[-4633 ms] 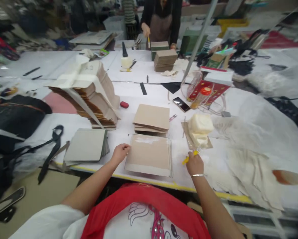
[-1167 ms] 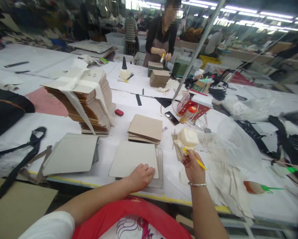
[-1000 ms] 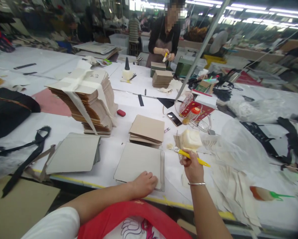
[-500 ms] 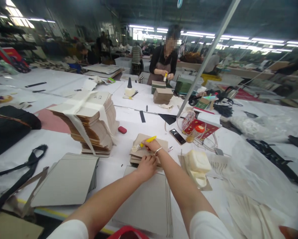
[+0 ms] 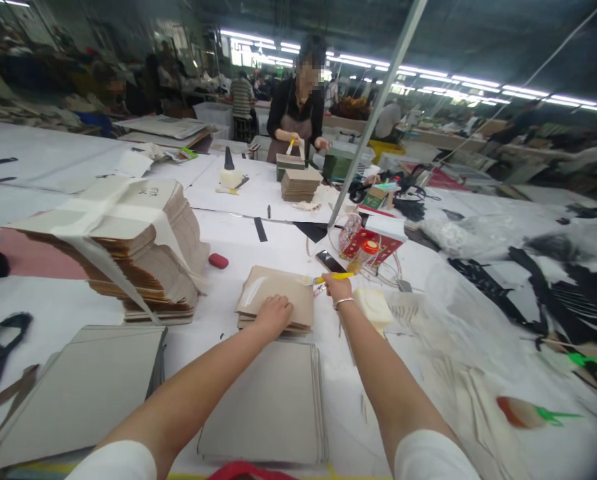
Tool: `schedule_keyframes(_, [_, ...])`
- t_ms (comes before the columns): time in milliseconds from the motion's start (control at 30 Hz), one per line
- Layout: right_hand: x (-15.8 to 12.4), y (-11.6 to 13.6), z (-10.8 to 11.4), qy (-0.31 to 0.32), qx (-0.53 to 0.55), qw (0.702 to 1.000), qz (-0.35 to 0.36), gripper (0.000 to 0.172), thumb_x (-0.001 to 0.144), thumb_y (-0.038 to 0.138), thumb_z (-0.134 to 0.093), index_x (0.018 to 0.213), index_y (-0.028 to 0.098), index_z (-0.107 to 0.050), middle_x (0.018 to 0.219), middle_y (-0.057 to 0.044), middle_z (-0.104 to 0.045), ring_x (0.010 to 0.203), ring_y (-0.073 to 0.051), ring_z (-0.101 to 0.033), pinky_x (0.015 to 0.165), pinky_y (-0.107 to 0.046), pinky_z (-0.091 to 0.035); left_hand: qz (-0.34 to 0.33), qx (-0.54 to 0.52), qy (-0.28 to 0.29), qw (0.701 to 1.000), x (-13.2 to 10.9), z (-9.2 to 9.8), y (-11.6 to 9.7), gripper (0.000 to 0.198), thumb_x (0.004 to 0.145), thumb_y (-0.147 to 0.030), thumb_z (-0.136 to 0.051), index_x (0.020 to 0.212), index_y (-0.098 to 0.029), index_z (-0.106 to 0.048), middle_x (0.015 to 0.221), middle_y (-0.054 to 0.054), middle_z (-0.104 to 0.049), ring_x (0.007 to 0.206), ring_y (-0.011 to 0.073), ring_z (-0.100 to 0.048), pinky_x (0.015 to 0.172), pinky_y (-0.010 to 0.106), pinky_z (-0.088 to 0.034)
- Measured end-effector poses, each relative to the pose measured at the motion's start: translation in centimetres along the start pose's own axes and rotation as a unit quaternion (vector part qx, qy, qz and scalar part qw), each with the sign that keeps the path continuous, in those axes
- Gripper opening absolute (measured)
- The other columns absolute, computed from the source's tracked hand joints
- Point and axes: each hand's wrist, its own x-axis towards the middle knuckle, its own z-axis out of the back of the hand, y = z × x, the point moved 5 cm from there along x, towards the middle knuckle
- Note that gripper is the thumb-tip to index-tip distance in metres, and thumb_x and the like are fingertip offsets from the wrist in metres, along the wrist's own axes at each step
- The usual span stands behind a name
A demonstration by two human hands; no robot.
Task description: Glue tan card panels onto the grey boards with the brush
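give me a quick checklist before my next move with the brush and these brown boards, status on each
1. Yellow brush gripped in the right hand: ok.
2. Left hand resting on the top board of the brown stack: ok.
3. Bristles touching the board: cannot tell; they appear at its right edge, but contact is too small to see.
4. Pale streak spread across the whole board: cannot tell; it shows plainly only toward the left.
5. Grey boards squared up: not ok; their right edges are stepped.
6. Phone clear of the brush: cannot tell; it lies just beyond the right hand.
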Motion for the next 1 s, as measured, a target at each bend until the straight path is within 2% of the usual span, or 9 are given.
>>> schedule_keyframes(100, [-3.5,-0.9,2.0,-0.025,-0.022,0.999,0.011,0.022,0.075,0.033,-0.051,0.072,0.013,-0.06,0.053,0.001,-0.052,0.048,-0.01,-0.048,0.046,-0.022,-0.037,0.008,-0.005,0.018,1.0,0.1,0.4,-0.6,0.032,0.071,-0.036,-0.063,0.094,-0.015,-0.057,0.096,0.01,-0.053,0.096,0.0242,-0.046,0.08,0.035,-0.038])
schedule_keyframes(267, [-11.2,-1.3,2.8,-0.024,-0.039,0.997,0.06,0.017,0.071,0.034,-0.053,0.065,0.02,-0.06,0.062,0.0,-0.059,0.063,-0.015,-0.054,0.059,-0.025,-0.042,0.01,-0.019,0.052,0.998,0.1,1.0,-0.8,0.036,0.07,-0.04,-0.062,0.095,-0.014,-0.057,0.098,0.011,-0.054,0.096,0.024,-0.05,0.079,0.032,-0.042])
schedule_keyframes(333, [-13.7,-1.5,3.8,-0.031,-0.029,0.998,0.053,0.018,0.071,0.035,-0.053,0.064,0.02,-0.06,0.056,0.0,-0.057,0.057,-0.015,-0.053,0.056,-0.026,-0.042,0.003,-0.021,0.063,0.998,0.0,1.3,-0.6,0.036,0.071,-0.04,-0.061,0.094,-0.013,-0.059,0.097,0.012,-0.055,0.094,0.0239,-0.052,0.078,0.032,-0.043])
schedule_keyframes(533, [-17.3,-1.4,8.1,-0.104,0.061,0.992,0.036,0.029,0.076,0.046,-0.048,0.083,0.02,-0.059,0.048,0.004,-0.051,0.047,-0.012,-0.051,0.049,-0.024,-0.043,-0.004,-0.022,0.084,0.996,-1.4,1.6,-0.6,0.023,0.078,-0.027,-0.05,0.092,-0.012,-0.062,0.093,0.011,-0.057,0.087,0.0207,-0.057,0.076,0.03,-0.044])
schedule_keyframes(600, [-16.9,-0.3,7.4,-0.103,0.06,0.992,0.048,0.033,0.077,0.048,-0.046,0.087,0.019,-0.059,0.051,0.003,-0.054,0.049,-0.012,-0.053,0.051,-0.024,-0.045,-0.006,-0.018,0.08,0.997,-2.2,1.7,-0.9,0.022,0.08,-0.019,-0.044,0.092,-0.012,-0.062,0.093,0.012,-0.057,0.089,0.0208,-0.056,0.077,0.031,-0.044])
schedule_keyframes(700, [-15.3,2.1,4.0,-0.051,-0.028,0.993,0.107,0.035,0.08,0.045,-0.043,0.096,0.018,-0.059,0.067,-0.002,-0.061,0.06,-0.013,-0.058,0.059,-0.025,-0.047,-0.005,-0.012,0.075,0.997,-2.9,1.7,-1.5,0.024,0.081,-0.016,-0.041,0.092,-0.011,-0.061,0.094,0.013,-0.057,0.091,0.0216,-0.056,0.077,0.031,-0.045])
schedule_keyframes(833, [-14.7,4.0,-0.3,0.058,-0.187,0.955,0.222,0.019,0.072,0.031,-0.057,0.085,0.019,-0.065,0.088,-0.007,-0.062,0.077,-0.017,-0.058,0.072,-0.027,-0.044,-0.001,-0.002,0.073,0.997,-3.2,1.9,-1.7,0.024,0.08,-0.013,-0.04,0.091,-0.009,-0.061,0.093,0.014,-0.058,0.089,0.0212,-0.056,0.076,0.031,-0.045])
schedule_keyframes(933, [-17.4,3.7,0.0,0.137,-0.259,0.912,0.287,0.018,0.076,0.031,-0.054,0.085,0.021,-0.066,0.086,-0.006,-0.062,0.078,-0.017,-0.057,0.074,-0.03,-0.044,-0.009,0.0,0.067,0.998,-3.9,2.3,-1.7,0.024,0.08,-0.01,-0.04,0.091,-0.01,-0.06,0.093,0.013,-0.058,0.09,0.0221,-0.056,0.076,0.033,-0.045])
schedule_keyframes(1000, [-20.1,3.8,2.2,0.145,-0.222,0.914,0.308,0.02,0.079,0.034,-0.051,0.087,0.023,-0.066,0.084,-0.005,-0.063,0.079,-0.017,-0.058,0.075,-0.03,-0.045,-0.012,0.0,0.06,0.998,-4.9,3.0,-1.5,0.024,0.079,-0.009,-0.039,0.094,-0.011,-0.058,0.096,0.013,-0.057,0.091,0.0228,-0.054,0.075,0.034,-0.045])
